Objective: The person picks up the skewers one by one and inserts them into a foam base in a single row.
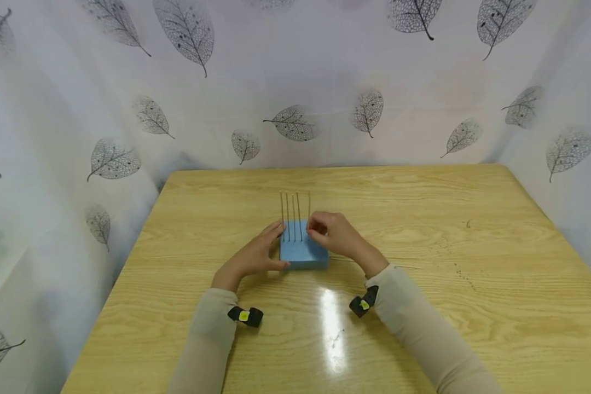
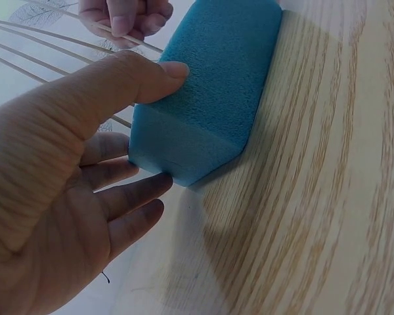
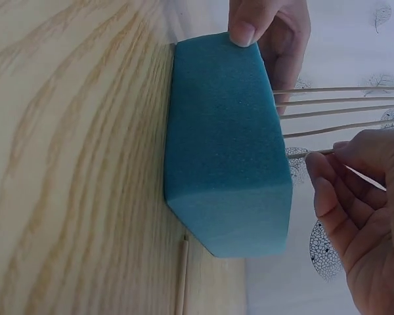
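A blue foam block (image 1: 302, 253) sits on the wooden table, with several thin wooden sticks (image 1: 288, 216) standing in a row in its top. My left hand (image 1: 256, 254) holds the block at its left end, the thumb (image 2: 174, 71) on the near face and the other fingers by the end and far side. Above the block, my right hand (image 1: 340, 235) pinches another thin stick (image 3: 320, 152) between thumb and fingertips, low down near the foam. That stick stands to the right of the row; its lower end meets the block's top in the right wrist view.
To the right of the block, a couple of loose sticks (image 1: 406, 266) lie on the table (image 1: 473, 219), partly behind my right forearm. A white curtain (image 1: 325, 71) with leaf prints hangs behind the table and along its sides.
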Demonstrator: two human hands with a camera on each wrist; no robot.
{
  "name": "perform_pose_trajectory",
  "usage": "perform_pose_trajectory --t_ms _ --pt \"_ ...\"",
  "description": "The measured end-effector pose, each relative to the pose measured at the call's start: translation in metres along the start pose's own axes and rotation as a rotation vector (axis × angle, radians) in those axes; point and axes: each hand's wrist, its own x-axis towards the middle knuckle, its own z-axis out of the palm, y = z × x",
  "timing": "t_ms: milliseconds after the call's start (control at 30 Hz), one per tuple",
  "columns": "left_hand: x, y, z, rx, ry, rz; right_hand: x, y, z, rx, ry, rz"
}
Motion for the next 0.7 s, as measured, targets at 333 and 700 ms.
perform_pose_trajectory --t_ms 333,700 --pt "0.0010 -0.0009 0.0007 0.002 -0.009 -0.013 -0.0041 0.0064 0.0063 -0.021 -0.050 0.090" --pt "0.0000 0.0006 0.0006 0.002 -0.007 -0.019 -0.0037 0.0033 0.0050 -0.038 -0.048 0.112"
